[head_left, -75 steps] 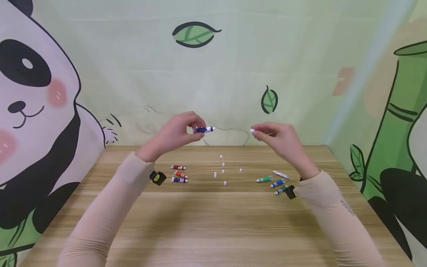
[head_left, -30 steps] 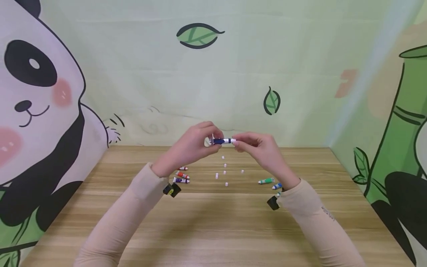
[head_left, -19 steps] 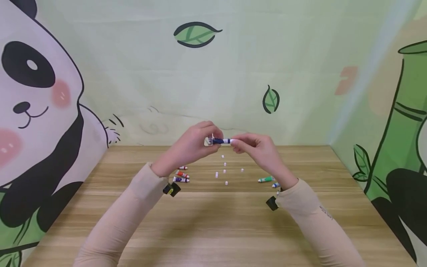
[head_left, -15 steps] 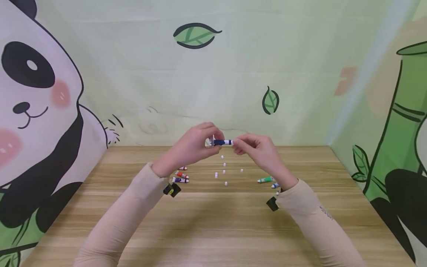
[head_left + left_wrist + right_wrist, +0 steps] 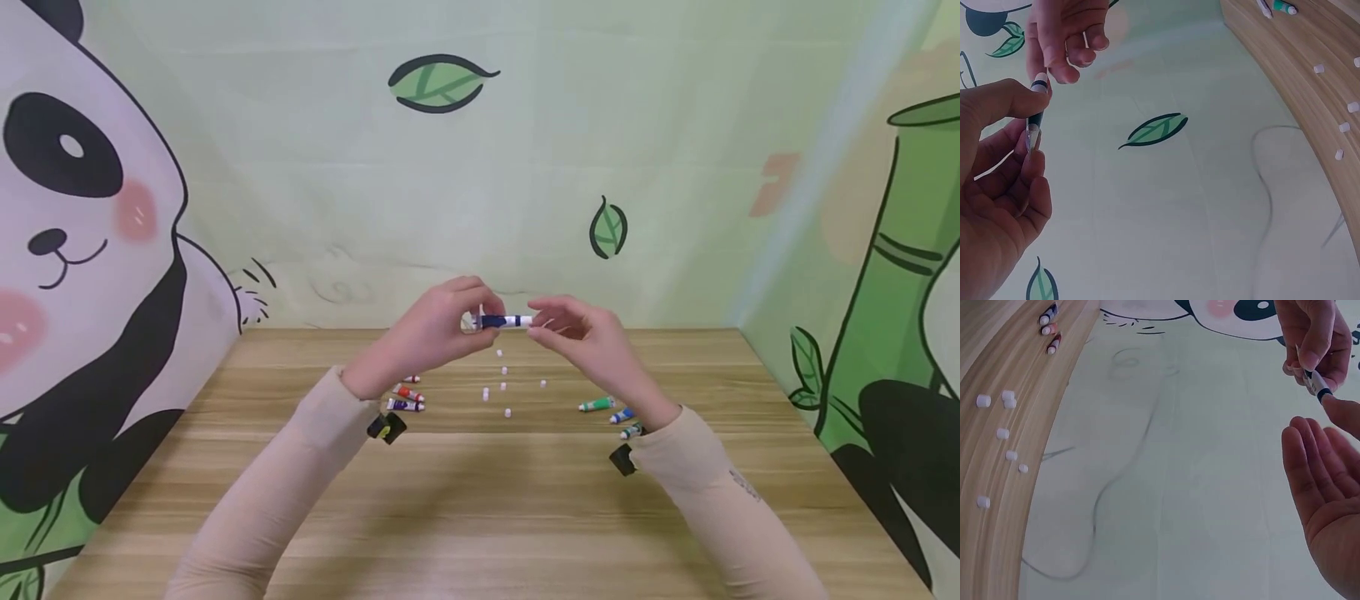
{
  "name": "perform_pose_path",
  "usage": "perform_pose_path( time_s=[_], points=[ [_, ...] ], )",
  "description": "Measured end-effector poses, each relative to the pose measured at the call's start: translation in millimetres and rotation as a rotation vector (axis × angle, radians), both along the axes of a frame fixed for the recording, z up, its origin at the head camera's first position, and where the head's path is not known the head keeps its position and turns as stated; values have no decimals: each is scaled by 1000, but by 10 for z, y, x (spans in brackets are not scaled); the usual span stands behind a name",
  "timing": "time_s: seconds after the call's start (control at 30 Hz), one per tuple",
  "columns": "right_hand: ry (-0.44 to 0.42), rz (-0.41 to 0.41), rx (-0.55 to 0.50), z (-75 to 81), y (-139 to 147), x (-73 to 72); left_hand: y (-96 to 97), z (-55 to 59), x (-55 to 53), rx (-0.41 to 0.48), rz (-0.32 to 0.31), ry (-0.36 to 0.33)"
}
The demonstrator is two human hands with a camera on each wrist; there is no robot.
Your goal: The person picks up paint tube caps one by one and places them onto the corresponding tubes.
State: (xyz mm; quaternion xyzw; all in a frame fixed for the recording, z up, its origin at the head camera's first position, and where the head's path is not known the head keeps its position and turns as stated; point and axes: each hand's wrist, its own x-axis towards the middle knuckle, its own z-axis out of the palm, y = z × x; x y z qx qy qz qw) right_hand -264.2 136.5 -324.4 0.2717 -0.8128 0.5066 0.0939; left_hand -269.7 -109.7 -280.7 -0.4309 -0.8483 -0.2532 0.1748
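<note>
Above the far part of the table, my left hand (image 5: 450, 321) pinches a small dark-blue and white paint tube (image 5: 495, 321) between thumb and fingertips. The tube lies level, its white cap (image 5: 527, 321) pointing right. At that capped end is my right hand (image 5: 588, 333), its thumb and fingers spread apart around the cap. In the right wrist view, the right hand's fingers (image 5: 1313, 469) are nearly straight and the thumb tip is right by the cap. The left wrist view shows the left thumb pressed along the tube (image 5: 1034, 119).
Several loose white caps (image 5: 507, 413) lie scattered mid-table. To the left are a purple tube (image 5: 406, 406) and red ones (image 5: 408, 392). A green tube (image 5: 596, 405) and a blue tube (image 5: 622, 415) lie at right, beside the sleeve. A cartoon-printed backdrop (image 5: 517, 192) stands behind the table.
The hands came together and the cap, first held apart in the right hand, met the tube's end. Since half a second ago the right fingers have spread, leaving the cap on the tube.
</note>
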Motion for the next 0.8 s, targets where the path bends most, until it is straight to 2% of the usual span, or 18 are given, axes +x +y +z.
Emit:
perform_pose_path(
  time_s=[0.1, 0.27, 0.43, 0.57, 0.8],
  points=[
    [125, 37, 18, 0, 6, -6, -9, 2, 3, -4, 0, -3],
    [338, 54, 46, -8, -2, -36, -7, 7, 26, -7, -2, -21],
    [482, 53, 86, -24, 17, -58, 10, -1, 33, -12, -1, -25],
    [510, 54, 118, -30, 41, -63, 23, -7, 33, -12, -11, -28],
    [395, 64, 142, -39, 39, -62, 23, -48, 20, -20, -20, -2]
  ],
)
